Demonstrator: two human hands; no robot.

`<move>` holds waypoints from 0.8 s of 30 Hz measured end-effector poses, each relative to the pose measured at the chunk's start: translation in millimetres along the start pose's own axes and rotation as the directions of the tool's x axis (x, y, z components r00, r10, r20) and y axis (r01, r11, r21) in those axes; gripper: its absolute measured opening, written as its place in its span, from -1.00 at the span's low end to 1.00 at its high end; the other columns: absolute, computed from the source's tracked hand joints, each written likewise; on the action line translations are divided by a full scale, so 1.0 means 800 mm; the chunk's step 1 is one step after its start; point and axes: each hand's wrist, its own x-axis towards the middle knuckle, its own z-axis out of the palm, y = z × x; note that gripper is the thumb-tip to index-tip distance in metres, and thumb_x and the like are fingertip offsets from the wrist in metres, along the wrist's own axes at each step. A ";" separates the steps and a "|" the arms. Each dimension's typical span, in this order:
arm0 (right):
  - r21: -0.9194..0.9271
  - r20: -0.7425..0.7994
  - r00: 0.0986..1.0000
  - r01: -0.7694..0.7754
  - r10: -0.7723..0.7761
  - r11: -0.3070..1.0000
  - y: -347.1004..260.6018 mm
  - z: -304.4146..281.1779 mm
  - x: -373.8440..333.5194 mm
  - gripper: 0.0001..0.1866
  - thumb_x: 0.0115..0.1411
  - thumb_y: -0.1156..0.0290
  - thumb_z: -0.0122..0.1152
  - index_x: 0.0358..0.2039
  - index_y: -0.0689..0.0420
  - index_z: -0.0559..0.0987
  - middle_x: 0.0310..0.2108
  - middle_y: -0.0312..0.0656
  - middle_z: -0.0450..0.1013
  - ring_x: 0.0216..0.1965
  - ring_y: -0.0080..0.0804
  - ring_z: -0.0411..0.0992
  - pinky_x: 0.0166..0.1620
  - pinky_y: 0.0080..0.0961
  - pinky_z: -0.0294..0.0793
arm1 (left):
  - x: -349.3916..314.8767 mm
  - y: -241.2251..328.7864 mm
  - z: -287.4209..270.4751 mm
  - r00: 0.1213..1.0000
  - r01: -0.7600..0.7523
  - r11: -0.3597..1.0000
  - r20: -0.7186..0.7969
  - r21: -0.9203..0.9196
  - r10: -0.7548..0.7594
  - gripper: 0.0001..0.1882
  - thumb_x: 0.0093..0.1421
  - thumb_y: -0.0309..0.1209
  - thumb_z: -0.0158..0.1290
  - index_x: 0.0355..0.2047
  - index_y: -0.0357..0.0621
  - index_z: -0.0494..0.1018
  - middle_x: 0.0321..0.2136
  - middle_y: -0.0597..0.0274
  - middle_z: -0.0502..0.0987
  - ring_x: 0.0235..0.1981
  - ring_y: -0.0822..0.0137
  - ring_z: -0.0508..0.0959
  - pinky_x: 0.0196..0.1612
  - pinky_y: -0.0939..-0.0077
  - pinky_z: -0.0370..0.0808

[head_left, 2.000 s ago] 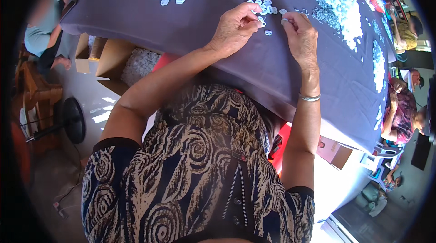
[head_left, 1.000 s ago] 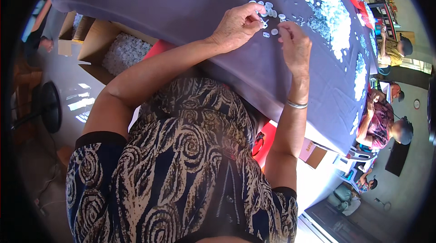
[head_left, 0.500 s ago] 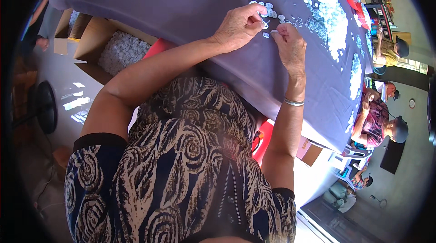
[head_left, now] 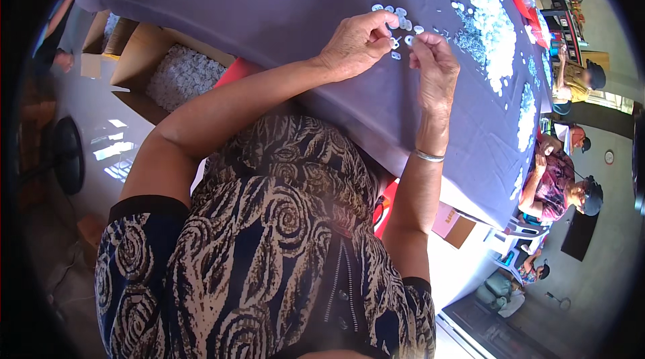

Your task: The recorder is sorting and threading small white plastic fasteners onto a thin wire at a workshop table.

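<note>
Head view: pinches small white piece (head_left: pixel 395 42) in left fingers (head_left: pixel 381 45), white oval disc (head_left: pixel 408 40) in right fingers (head_left: pixel 433 39), above counter (head_left: pixel 289 13).

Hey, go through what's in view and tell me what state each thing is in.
Left hand: pinching a small white part
Right hand: pinching a white oval piece
Cardboard box: open, holding many pale pieces
Large white heap: loose, spread out
Tablecloth: draped, lightly creased
Silver bracelet: worn
</note>
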 end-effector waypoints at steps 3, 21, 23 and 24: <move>0.087 -0.036 0.998 0.057 -0.054 0.995 -0.006 0.007 -0.002 -0.95 0.15 0.52 0.16 -0.35 0.19 0.53 -0.47 -0.31 0.46 -0.51 -0.66 0.35 -0.48 -0.70 0.33 | 0.000 0.006 0.001 1.000 0.003 1.000 0.010 0.006 -0.003 -0.68 0.14 -0.55 0.02 -0.06 -0.24 0.37 -0.48 0.36 0.45 -0.46 0.60 0.41 -0.35 0.69 0.42; -0.061 -0.086 0.994 0.069 -0.074 0.996 -0.003 0.022 -0.004 -0.92 0.14 0.51 0.17 -0.35 0.24 0.53 -0.52 -0.33 0.43 -0.56 -0.68 0.30 -0.50 -0.71 0.30 | -0.001 0.009 -0.002 1.000 -0.005 0.999 0.028 0.053 0.003 -0.69 0.14 -0.57 0.01 -0.07 -0.24 0.37 -0.49 0.37 0.45 -0.48 0.60 0.41 -0.36 0.69 0.42; -0.045 -0.081 0.994 0.069 -0.072 0.997 -0.001 0.022 -0.003 -0.92 0.14 0.51 0.17 -0.35 0.24 0.53 -0.52 -0.33 0.43 -0.56 -0.68 0.30 -0.50 -0.71 0.30 | 0.000 0.006 -0.001 1.000 -0.018 0.999 0.024 0.046 0.017 -0.69 0.14 -0.56 0.01 -0.08 -0.24 0.37 -0.49 0.37 0.45 -0.48 0.60 0.41 -0.36 0.69 0.42; -0.029 -0.076 0.995 0.068 -0.070 0.997 -0.001 0.022 -0.003 -0.92 0.14 0.50 0.17 -0.36 0.24 0.53 -0.53 -0.34 0.42 -0.56 -0.68 0.30 -0.49 -0.71 0.30 | 0.000 0.004 -0.001 0.999 -0.030 0.999 0.021 0.039 0.030 -0.69 0.14 -0.56 0.01 -0.08 -0.25 0.37 -0.49 0.36 0.45 -0.48 0.60 0.41 -0.36 0.69 0.43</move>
